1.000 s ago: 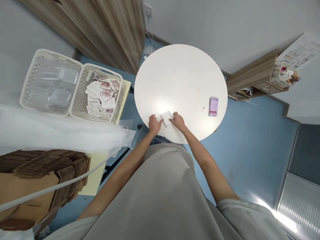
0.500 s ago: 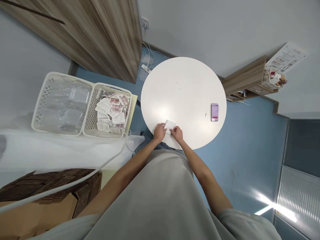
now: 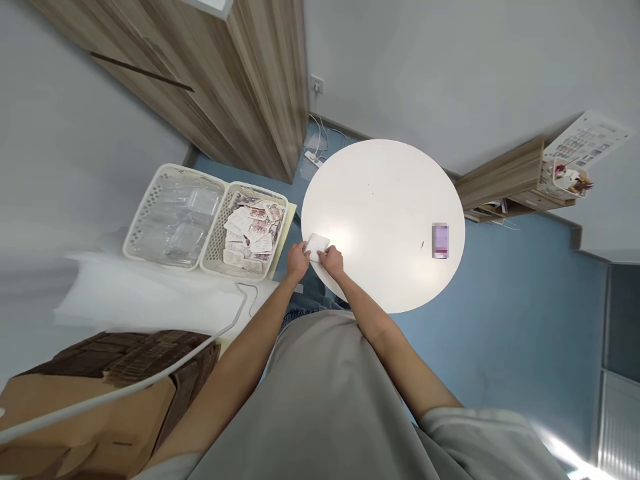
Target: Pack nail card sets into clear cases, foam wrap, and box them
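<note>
A small, flat white packet (image 3: pixel 317 247) is held between my two hands at the left front edge of the round white table (image 3: pixel 385 193). My left hand (image 3: pixel 298 261) grips its left side, thumb on top, just past the table's rim. On the near right corner, my right hand (image 3: pixel 332 262) pinches the packet between thumb and curled fingers. The packet's far part shows plain white with no readable print. Whether it touches the tabletop I cannot tell.
A phone-like object (image 3: pixel 441 241), blurred out, lies on the table's right side. To the left stand a basket of printed packets (image 3: pixel 214 252) and a basket of clear plastic boxes (image 3: pixel 131 237). Folded cardboard (image 3: pixel 100 400) and a white hose (image 3: pixel 145 380) are nearer. A wooden cabinet (image 3: pixel 265 100) stands behind.
Both hands have carried the white packet left across the table to its left front edge. The packet has turned a little, and the camera view has shifted.
</note>
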Demonstrator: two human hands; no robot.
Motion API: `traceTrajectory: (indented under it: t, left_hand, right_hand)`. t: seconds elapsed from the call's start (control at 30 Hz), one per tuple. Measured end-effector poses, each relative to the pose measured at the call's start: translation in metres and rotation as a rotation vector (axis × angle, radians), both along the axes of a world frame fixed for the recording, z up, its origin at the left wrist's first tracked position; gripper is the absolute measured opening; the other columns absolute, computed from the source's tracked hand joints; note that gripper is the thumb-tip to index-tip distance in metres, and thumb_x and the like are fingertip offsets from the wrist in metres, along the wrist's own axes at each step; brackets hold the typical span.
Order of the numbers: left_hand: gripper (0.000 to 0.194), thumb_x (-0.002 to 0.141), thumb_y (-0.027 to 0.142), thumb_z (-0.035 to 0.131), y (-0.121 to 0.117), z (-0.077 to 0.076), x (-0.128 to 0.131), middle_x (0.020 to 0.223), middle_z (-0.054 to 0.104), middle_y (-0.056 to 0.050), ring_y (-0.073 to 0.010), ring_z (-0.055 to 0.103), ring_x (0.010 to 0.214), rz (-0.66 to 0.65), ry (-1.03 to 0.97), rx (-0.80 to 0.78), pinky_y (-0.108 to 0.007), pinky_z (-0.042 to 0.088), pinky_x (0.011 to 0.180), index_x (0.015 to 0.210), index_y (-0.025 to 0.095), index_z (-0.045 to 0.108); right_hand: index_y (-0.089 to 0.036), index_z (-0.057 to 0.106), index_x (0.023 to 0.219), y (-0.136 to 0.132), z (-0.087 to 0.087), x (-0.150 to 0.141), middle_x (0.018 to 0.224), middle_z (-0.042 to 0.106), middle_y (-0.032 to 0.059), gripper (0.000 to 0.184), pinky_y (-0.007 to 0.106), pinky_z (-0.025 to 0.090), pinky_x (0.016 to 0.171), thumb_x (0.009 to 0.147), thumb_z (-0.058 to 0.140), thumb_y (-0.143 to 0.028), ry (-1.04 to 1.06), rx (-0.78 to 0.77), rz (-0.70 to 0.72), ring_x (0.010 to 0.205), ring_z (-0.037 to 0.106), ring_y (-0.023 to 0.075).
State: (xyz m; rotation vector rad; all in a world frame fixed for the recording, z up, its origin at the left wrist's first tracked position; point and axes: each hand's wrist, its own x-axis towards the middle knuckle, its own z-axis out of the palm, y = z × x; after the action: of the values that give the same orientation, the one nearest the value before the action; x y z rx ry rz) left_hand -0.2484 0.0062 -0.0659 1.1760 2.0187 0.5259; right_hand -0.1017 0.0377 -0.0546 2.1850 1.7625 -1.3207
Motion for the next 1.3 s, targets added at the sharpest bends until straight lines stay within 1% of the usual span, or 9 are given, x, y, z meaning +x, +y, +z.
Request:
traceTrajectory:
  t: [0.13, 0.27, 0.43, 0.53, 0.67, 0.87, 1.07, 1.2, 1.3]
  left_hand:
    - [0.037, 0.101, 0.022, 0.066, -0.034, 0.019, 0.016, 0.138, 0.068, -0.021, -0.0329, 0.069, 0.122, 0.073, 0.016, 0.072, -0.047, 0.056, 0.108, 0.137, 0.013, 0.068]
    - [0.031, 0.101, 0.029, 0.061, -0.087, 0.04, 0.041, 0.129, 0.074, -0.017, -0.031, 0.074, 0.115, 0.136, -0.063, 0.135, -0.048, 0.063, 0.103, 0.129, 0.018, 0.071]
    - [0.032, 0.1, 0.035, 0.06, -0.145, 0.068, 0.064, 0.119, 0.08, -0.013, -0.0289, 0.078, 0.111, 0.277, -0.115, 0.153, -0.05, 0.066, 0.103, 0.126, 0.021, 0.072]
    - [0.037, 0.101, 0.041, 0.059, -0.176, 0.087, 0.066, 0.122, 0.08, -0.014, -0.0299, 0.077, 0.114, 0.394, -0.079, 0.161, -0.05, 0.065, 0.103, 0.129, 0.021, 0.072]
    - [0.042, 0.1, 0.045, 0.059, -0.216, 0.107, 0.059, 0.125, 0.079, -0.016, -0.0305, 0.077, 0.116, 0.586, -0.015, 0.204, -0.051, 0.064, 0.105, 0.132, 0.019, 0.07]
    - [0.043, 0.097, 0.041, 0.059, -0.25, 0.114, 0.025, 0.125, 0.078, -0.016, -0.03, 0.076, 0.115, 0.841, 0.066, 0.293, -0.05, 0.062, 0.107, 0.132, 0.018, 0.069]
    - [0.042, 0.097, 0.038, 0.059, -0.276, 0.125, -0.034, 0.132, 0.072, -0.018, -0.0308, 0.074, 0.117, 0.943, 0.199, 0.375, -0.048, 0.06, 0.11, 0.132, 0.017, 0.071]
    - [0.043, 0.099, 0.036, 0.057, -0.329, 0.131, -0.083, 0.135, 0.068, -0.018, -0.0324, 0.069, 0.125, 1.016, 0.343, 0.375, -0.052, 0.053, 0.119, 0.136, 0.018, 0.068]
    - [0.044, 0.096, 0.042, 0.063, -0.379, 0.124, -0.12, 0.134, 0.069, -0.02, -0.0397, 0.063, 0.131, 0.981, 0.416, 0.295, -0.061, 0.048, 0.121, 0.132, 0.018, 0.07]
  right_hand:
    - [-0.02, 0.06, 0.113, -0.021, 0.014, 0.024, 0.096, 0.081, 0.0108, 0.032, 0.031, 0.053, 0.084, 0.107, 0.066, -0.05, 0.108, 0.021, 0.01, 0.101, 0.077, 0.0274]
    - [-0.022, 0.06, 0.108, -0.05, 0.029, 0.056, 0.081, 0.078, 0.0029, 0.02, 0.029, 0.053, 0.082, 0.109, 0.062, -0.042, 0.27, 0.019, 0.039, 0.086, 0.08, 0.0221]
    - [-0.025, 0.057, 0.097, -0.075, 0.043, 0.085, 0.078, 0.076, -0.0008, 0.013, 0.029, 0.056, 0.079, 0.106, 0.059, -0.034, 0.406, -0.009, 0.006, 0.079, 0.08, 0.0197]
    - [-0.025, 0.058, 0.095, -0.087, 0.049, 0.091, 0.079, 0.076, -0.0001, 0.009, 0.029, 0.059, 0.075, 0.102, 0.057, -0.031, 0.496, -0.076, -0.016, 0.077, 0.079, 0.0195]
    - [-0.025, 0.061, 0.096, -0.105, 0.057, 0.095, 0.083, 0.077, 0.0014, 0.014, 0.03, 0.06, 0.072, 0.096, 0.062, -0.039, 0.624, -0.161, 0.007, 0.074, 0.078, 0.0197]
    - [-0.025, 0.06, 0.092, -0.121, 0.073, 0.096, 0.076, 0.074, -0.0001, 0.027, 0.033, 0.062, 0.072, 0.086, 0.071, -0.05, 0.709, -0.165, 0.003, 0.075, 0.079, 0.0224]
    - [-0.025, 0.06, 0.089, -0.132, 0.097, 0.065, 0.074, 0.072, 0.0005, 0.04, 0.033, 0.063, 0.075, 0.08, 0.074, -0.061, 0.728, -0.087, 0.037, 0.078, 0.08, 0.0229]
    - [-0.025, 0.059, 0.09, -0.157, 0.114, 0.021, 0.078, 0.074, 0.0035, 0.043, 0.036, 0.065, 0.08, 0.081, 0.073, -0.064, 0.731, -0.045, 0.143, 0.083, 0.081, 0.0254]
    - [-0.025, 0.058, 0.087, -0.188, 0.126, -0.02, 0.077, 0.075, 0.0045, 0.042, 0.039, 0.066, 0.082, 0.082, 0.077, -0.063, 0.756, -0.053, 0.227, 0.084, 0.08, 0.0267]
